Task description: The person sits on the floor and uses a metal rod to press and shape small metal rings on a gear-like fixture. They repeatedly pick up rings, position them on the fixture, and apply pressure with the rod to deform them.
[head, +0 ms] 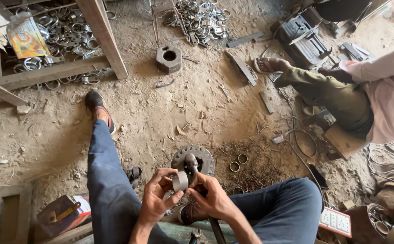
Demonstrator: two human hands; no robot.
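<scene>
Steel, dull grey: a short metal ring (180, 180) sits pinched between the thumb and fingers of the left hand (157, 199), held up just above the lap. The right hand (213, 199) is closed around the dark handle of a round-headed hammer (191, 161), fingertips touching the ring's right side, the head standing just above the ring. Both hands work between blue-trousered knees.

Just beyond the hammer head, a toothed round metal plate (192, 158) lies flat on the dirt floor (161, 117). Two loose rings (238, 162) rest right of it among scattered wire scraps. Further out stands a hexagonal block with a hole (169, 58), and at the far edge heaps of ring clamps (199, 18), some under a wooden frame (102, 36). Another person in olive trousers (332, 95) sits at the right.

Risk, as I judge it: the ring is gripped only by fingertips, so it could slip and drop among the scraps, where it would be hard to tell from the others. With fingers this close to the hammer head, any careless tap could catch a thumb.
</scene>
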